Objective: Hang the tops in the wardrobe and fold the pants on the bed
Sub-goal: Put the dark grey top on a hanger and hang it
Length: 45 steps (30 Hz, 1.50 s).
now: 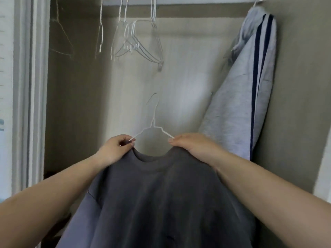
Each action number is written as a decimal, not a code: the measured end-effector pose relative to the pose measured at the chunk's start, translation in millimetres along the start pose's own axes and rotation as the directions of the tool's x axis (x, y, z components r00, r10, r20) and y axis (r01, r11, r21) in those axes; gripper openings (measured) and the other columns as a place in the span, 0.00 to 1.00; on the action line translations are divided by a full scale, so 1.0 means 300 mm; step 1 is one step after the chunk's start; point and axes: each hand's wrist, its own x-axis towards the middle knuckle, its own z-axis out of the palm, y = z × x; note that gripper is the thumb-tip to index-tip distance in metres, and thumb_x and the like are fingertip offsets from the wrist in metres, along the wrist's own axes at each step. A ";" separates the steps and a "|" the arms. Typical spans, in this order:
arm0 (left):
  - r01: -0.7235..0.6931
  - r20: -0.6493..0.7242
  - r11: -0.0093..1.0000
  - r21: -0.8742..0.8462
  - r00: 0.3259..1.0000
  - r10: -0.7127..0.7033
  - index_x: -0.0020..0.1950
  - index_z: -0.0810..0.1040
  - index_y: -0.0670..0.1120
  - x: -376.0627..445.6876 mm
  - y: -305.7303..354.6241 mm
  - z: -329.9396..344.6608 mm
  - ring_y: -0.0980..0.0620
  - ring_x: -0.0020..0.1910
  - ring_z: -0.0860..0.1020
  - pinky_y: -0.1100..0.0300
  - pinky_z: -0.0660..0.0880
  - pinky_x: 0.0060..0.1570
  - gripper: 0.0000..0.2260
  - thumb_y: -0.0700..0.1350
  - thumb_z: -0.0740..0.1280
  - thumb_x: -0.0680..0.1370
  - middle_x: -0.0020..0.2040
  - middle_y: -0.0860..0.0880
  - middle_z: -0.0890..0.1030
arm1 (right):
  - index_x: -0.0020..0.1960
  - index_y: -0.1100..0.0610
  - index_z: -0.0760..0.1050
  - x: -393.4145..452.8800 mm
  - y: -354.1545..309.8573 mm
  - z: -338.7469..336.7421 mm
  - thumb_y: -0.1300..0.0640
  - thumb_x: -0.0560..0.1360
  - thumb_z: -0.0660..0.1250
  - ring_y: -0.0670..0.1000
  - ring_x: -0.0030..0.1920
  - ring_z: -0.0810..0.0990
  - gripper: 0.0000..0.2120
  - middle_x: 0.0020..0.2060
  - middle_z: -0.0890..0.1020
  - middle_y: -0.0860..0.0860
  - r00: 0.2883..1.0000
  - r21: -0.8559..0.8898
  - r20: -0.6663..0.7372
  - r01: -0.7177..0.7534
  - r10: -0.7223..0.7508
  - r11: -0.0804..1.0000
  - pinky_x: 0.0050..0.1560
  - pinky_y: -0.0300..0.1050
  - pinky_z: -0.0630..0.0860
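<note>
A: Status on the top?

B: Dark grey top (157, 194) is hanging in front of the open wardrobe (80, 104), held up at the shoulders by both hands. A white wire hanger (153, 125) is sitting in its neck opening, hook pointing up, not on the rail (179, 1).

A: Left hand?

B: Left hand (115, 149) is gripping the top's left shoulder. Fingers curled, thumb and fingertips pinching the hanger's left arm together with the fabric at the collar edge.

A: Right?

B: Right hand (189, 144) is doing the same on the other shoulder. Fingers (172, 140) are pressing together, pinching the end of the hanger's right arm against the cloth. Can't tell how the thumb is lying, it's hidden under the hand.

A: Is the hanger fully inside the shoulders?

B: Both arms are disappearing under the hands, so can't tell. Only the hook, twisted neck and upper parts of the 2 arms are showing above the collar.

A: What else is in the wardrobe?

B: Several empty wire hangers (139, 43) are hanging on the rail, bunched up upper centre, with more to the left. At far right a light grey garment (232, 104) with dark blue stripes is hanging on its own hanger, just beside the side wall and tilting leftward at the bottom.
</note>
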 end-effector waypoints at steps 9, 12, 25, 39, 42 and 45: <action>0.109 0.234 0.798 -0.593 0.971 0.042 0.62 0.78 0.51 0.259 0.139 0.249 0.56 0.60 0.75 0.56 0.72 0.57 0.13 0.43 0.67 0.78 0.61 0.52 0.78 | 0.36 0.60 0.76 0.141 -0.056 -0.069 0.63 0.73 0.65 0.45 0.21 0.71 0.08 0.27 0.73 0.53 0.900 0.262 -0.383 -0.110 0.207 0.959 0.22 0.30 0.64; 0.160 0.340 0.699 -0.697 0.932 0.125 0.55 0.80 0.60 0.305 0.213 0.311 0.61 0.59 0.75 0.54 0.69 0.61 0.10 0.51 0.70 0.75 0.57 0.59 0.80 | 0.42 0.57 0.75 0.214 -0.085 -0.113 0.64 0.73 0.64 0.48 0.27 0.70 0.04 0.31 0.71 0.54 0.833 0.217 -0.523 -0.076 0.181 0.973 0.29 0.37 0.66; -0.080 0.157 0.495 -0.865 0.894 0.419 0.63 0.73 0.67 0.488 0.631 0.325 0.74 0.53 0.69 0.73 0.66 0.48 0.34 0.73 0.67 0.58 0.54 0.71 0.73 | 0.54 0.64 0.77 0.520 -0.426 -0.550 0.58 0.75 0.66 0.53 0.39 0.78 0.11 0.53 0.81 0.62 0.589 -0.053 -0.808 -0.020 -0.031 0.998 0.35 0.37 0.73; -0.184 0.131 0.476 -0.860 0.821 0.556 0.58 0.79 0.61 0.771 0.819 0.331 0.60 0.55 0.80 0.59 0.74 0.59 0.12 0.59 0.64 0.77 0.54 0.60 0.82 | 0.44 0.61 0.75 0.719 -0.467 -0.787 0.64 0.75 0.64 0.46 0.22 0.72 0.02 0.34 0.76 0.54 0.544 -0.057 -0.832 0.104 -0.105 0.993 0.13 0.30 0.59; -0.210 0.130 0.475 -0.855 0.799 0.587 0.56 0.80 0.62 0.768 0.840 0.347 0.65 0.53 0.79 0.64 0.73 0.53 0.10 0.58 0.63 0.78 0.52 0.62 0.82 | 0.37 0.60 0.72 0.707 -0.445 -0.836 0.65 0.75 0.62 0.46 0.19 0.73 0.08 0.29 0.73 0.53 0.520 0.007 -0.849 0.181 -0.090 0.983 0.15 0.30 0.61; -0.210 0.158 0.491 -0.845 0.780 0.606 0.59 0.79 0.62 0.766 0.878 0.380 0.63 0.57 0.78 0.61 0.72 0.59 0.11 0.59 0.63 0.78 0.55 0.62 0.81 | 0.40 0.60 0.73 0.686 -0.456 -0.896 0.63 0.75 0.64 0.50 0.31 0.74 0.05 0.35 0.76 0.54 0.508 -0.042 -0.858 0.075 -0.074 0.996 0.24 0.37 0.70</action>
